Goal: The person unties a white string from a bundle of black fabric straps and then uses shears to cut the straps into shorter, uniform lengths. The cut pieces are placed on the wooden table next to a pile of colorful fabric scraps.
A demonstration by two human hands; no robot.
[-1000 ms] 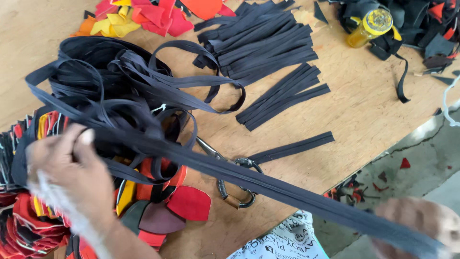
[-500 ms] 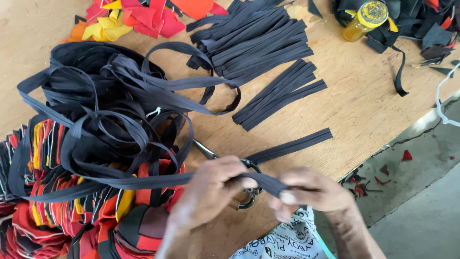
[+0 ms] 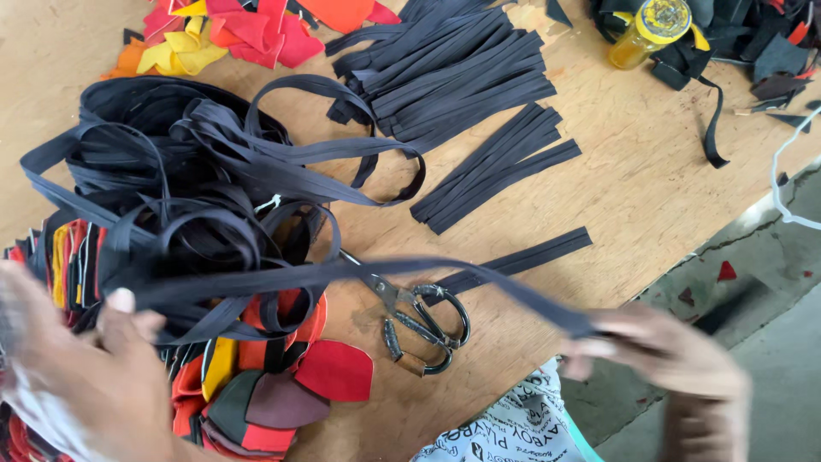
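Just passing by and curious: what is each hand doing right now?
Left hand: closed on the black strap, blurred.
Right hand: closed on the same strap's other end, blurred.

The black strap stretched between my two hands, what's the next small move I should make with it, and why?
Probably lay the strap down on the table beside the cut strips and pick up the scissors. The left hand and right hand hold it taut over the scissors, a length roughly like the cut strips, and it still runs uncut from the tangled pile.
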